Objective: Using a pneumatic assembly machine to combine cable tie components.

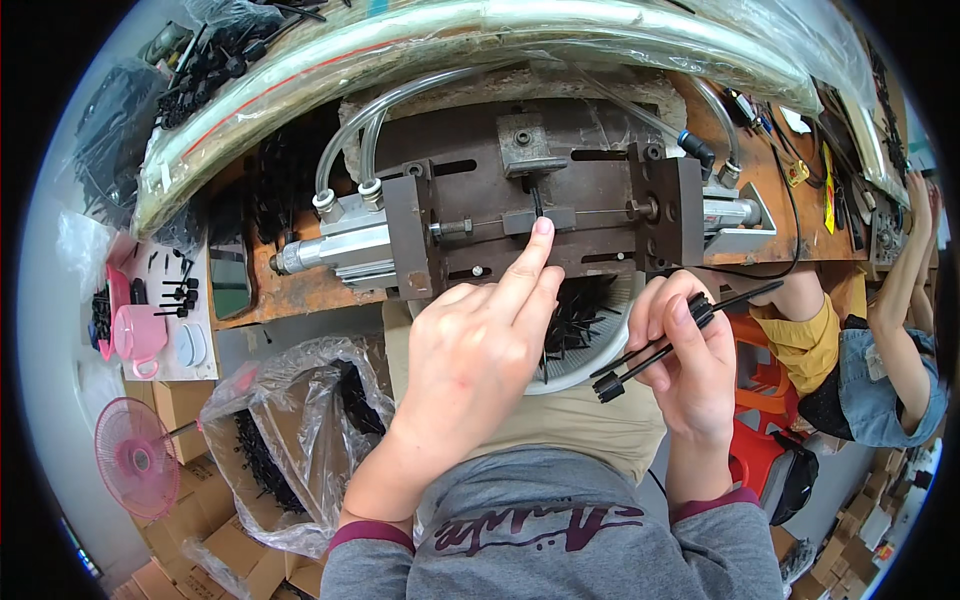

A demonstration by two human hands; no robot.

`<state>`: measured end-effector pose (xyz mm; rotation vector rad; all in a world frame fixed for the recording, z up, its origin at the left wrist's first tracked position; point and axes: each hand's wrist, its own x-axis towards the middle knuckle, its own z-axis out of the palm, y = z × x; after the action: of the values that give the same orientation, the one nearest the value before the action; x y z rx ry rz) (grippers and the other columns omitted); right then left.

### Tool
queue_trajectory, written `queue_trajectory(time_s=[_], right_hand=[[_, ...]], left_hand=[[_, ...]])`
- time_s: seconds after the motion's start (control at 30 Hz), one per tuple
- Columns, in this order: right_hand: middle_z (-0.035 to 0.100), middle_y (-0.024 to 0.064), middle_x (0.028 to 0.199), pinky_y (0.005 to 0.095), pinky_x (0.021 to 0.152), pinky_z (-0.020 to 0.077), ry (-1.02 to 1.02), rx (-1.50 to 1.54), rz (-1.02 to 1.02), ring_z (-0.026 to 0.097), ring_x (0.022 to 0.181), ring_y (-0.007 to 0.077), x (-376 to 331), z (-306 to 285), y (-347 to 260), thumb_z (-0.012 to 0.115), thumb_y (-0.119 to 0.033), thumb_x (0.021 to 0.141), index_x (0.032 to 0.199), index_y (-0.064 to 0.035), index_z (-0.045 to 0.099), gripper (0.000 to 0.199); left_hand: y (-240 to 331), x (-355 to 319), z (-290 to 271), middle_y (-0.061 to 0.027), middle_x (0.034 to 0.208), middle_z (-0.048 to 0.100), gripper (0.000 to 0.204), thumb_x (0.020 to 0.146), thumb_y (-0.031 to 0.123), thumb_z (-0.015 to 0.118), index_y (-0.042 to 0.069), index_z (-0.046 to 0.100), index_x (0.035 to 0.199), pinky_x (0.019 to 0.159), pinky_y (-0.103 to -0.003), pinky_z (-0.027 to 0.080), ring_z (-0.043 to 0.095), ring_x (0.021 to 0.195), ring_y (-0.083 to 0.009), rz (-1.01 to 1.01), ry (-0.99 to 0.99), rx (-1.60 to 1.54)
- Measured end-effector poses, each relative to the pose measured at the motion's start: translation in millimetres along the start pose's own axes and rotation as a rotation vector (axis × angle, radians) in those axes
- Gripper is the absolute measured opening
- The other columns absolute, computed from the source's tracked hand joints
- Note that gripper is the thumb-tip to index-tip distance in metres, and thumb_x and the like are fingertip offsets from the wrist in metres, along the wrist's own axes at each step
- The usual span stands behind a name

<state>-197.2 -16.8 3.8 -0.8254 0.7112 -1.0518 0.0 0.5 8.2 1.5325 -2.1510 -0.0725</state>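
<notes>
My left hand reaches over a dark metal fixture, its index finger stretched out. The fingertip touches the lower end of a thin black rod, which stands in the small middle block of the fixture. Nothing shows between the fingers of this hand. To the right of the fixture's front edge, my right hand is closed on several slim black plastic rods with thick ribbed ends. Below the fixture, partly hidden by my left hand, a white basin in my lap holds many similar black rods.
Pneumatic cylinders with clear hoses flank the fixture on the wooden bench. A plastic-wrapped roll curves behind it. At left are a bagged box of black parts, a pink fan and a pink cup. Another person sits at right.
</notes>
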Motion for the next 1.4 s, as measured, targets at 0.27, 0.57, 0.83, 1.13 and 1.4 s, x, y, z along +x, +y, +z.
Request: queue_trajectory(time_s=[0.27, 0.57, 0.83, 1.13, 1.4], right_hand=[[0.059, 0.0109, 0.083, 0.018, 0.046, 0.0327, -0.026, -0.014, 0.038, 0.041, 0.051, 0.0053, 1.9, 6.2, 0.2, 0.052, -0.021, 0.103, 0.088, -0.0035, 0.051, 0.023], [0.062, 0.015, 0.096, 0.0218, 0.055, 0.0421, 0.121, -0.004, -0.147, 0.052, 0.06, 0.0108, 1.4, 6.2, -8.8, 0.051, -0.017, 0.103, 0.099, 0.0003, 0.055, 0.019], [0.058, 0.0251, 0.123, 0.0369, 0.085, 0.0577, 0.087, -0.467, -0.458, 0.068, 0.101, 0.0287, -4.4, 7.1, -0.5, 0.049, -0.01, 0.102, 0.12, 0.0087, 0.054, 0.027], [0.054, 0.0279, 0.131, 0.0368, 0.09, 0.0586, 0.059, -0.979, -0.666, 0.064, 0.113, 0.0363, -7.9, 9.3, 2.3, 0.048, 0.012, 0.093, 0.126, 0.0058, 0.055, 0.034], [0.056, 0.0318, 0.127, 0.0409, 0.094, 0.0553, 0.033, -1.15, -0.856, 0.065, 0.111, 0.0395, -4.9, -0.7, 17.7, 0.052, 0.01, 0.091, 0.123, 0.0125, 0.056, 0.033]], left_hand=[[14.5, -16.1, -18.7, -0.0102, 0.104, 0.07, 0.034, 0.068, 0.009, 0.081, 0.003, 0.074, 0.101, 0.066, -0.031, 0.056, 0.068, 0.078, -0.0221, 0.164, 0.012, -0.616], [9.5, -27.5, -23.9, -0.01, 0.094, 0.071, 0.031, 0.065, 0.006, 0.083, 0.003, 0.075, 0.095, 0.062, -0.029, 0.056, 0.069, 0.077, -0.0196, 0.097, 0.111, -0.698], [-4.4, -10.4, 17.0, -0.0105, 0.118, 0.069, 0.028, 0.066, 0.009, 0.081, 0.003, 0.07, 0.091, 0.064, -0.03, 0.052, 0.067, 0.073, -0.0206, 0.037, 0.227, -0.133], [-4.1, -1.5, 20.6, -0.013, 0.12, 0.068, 0.018, 0.074, 0.009, 0.073, 0.001, 0.072, 0.09, 0.058, -0.026, 0.048, 0.062, 0.059, -0.0133, 0.059, 0.192, -0.003], [-1.2, -0.9, 13.4, -0.0106, 0.112, 0.071, 0.028, 0.07, 0.015, 0.081, 0.004, 0.071, 0.093, 0.057, -0.026, 0.049, 0.064, 0.062, -0.0155, 0.003, 0.175, -0.093]])
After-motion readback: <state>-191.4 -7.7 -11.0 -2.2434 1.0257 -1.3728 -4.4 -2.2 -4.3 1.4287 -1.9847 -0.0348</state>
